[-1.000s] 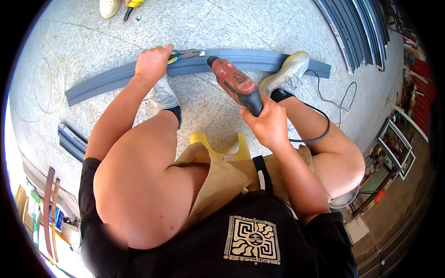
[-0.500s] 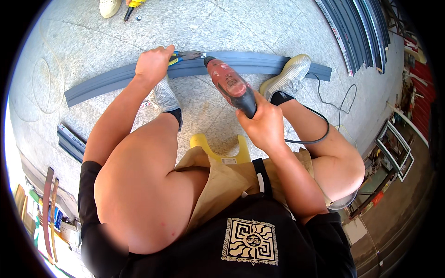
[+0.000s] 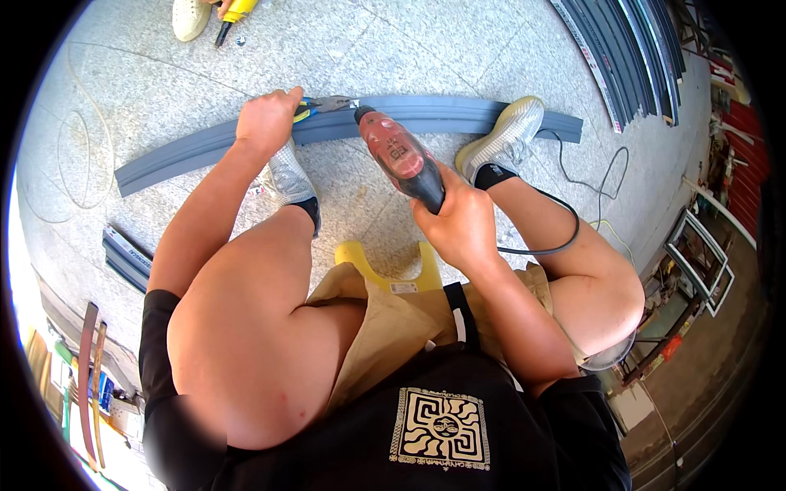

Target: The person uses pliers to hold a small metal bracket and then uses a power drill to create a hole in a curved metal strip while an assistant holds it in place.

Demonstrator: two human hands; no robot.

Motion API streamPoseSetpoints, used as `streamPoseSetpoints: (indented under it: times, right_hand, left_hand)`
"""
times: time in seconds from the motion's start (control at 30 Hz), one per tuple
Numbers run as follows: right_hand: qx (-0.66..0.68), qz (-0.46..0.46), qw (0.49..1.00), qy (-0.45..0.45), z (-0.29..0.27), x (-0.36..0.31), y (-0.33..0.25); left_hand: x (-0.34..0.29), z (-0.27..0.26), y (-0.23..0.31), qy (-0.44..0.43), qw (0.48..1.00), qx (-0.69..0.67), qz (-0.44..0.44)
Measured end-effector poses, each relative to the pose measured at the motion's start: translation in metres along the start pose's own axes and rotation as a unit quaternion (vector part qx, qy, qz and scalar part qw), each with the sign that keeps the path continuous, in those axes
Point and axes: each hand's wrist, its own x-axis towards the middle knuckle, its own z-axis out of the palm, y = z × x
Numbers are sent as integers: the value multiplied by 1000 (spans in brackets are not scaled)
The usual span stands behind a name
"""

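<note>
One long gray bar (image 3: 196, 158) is lying across the floor ahead of the person, looking curved in this view, and one small pale piece (image 3: 354, 104) is showing above it at the tips of one pair of pliers (image 3: 332, 104). The left hand (image 3: 268, 123) is clamping round the blue and yellow handles, hiding a stretch of the bar. Well apart from it, the right hand (image 3: 458, 217) is wrapping round the grip of one red and black drill (image 3: 401, 155), whose nose is pointing at the small piece; whether they are touching I cannot tell. Two gray shoes are framing this spot, the right one (image 3: 508, 135) covering part of the bar near its end, the left one (image 3: 291, 176) sitting behind the left hand. Dark marks are showing on the drill casing, too small to read. One black cord (image 3: 536, 250) is running from near the right hand and looping over the floor. A white label is sticking to a yellow plastic piece (image 3: 430, 266) between the legs, and the black shirt (image 3: 524, 442) is bearing one cream sun print. Printed strips are edging a stack of many dark bars (image 3: 622, 61) at upper right and some short bars (image 3: 123, 260) at left. At the top, another person's hand (image 3: 223, 6) is holding one yellow tool (image 3: 233, 16) beside one pale shoe (image 3: 190, 18).
</note>
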Motion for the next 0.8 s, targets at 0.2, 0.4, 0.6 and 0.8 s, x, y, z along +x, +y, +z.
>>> streamPoseSetpoints:
  times: [0.2, 0.4, 0.6, 0.8]
  right_hand:
    - [-37, 12, 999, -7, -6, 4, -13]
    - [-153, -12, 986, -58, -21, 19, -36]
    - [-176, -6, 982, -64, -30, 34, -58]
    - [-161, -26, 986, -44, -36, 45, -70]
  left_hand:
    - [1, -6, 1, -16, 1000, 4, -8]
    - [1, -8, 0, -27, 999, -13, -15]
    - [-2, 0, -8, 20, 998, -56, 7]
    - [-5, 6, -12, 29, 997, -74, 11]
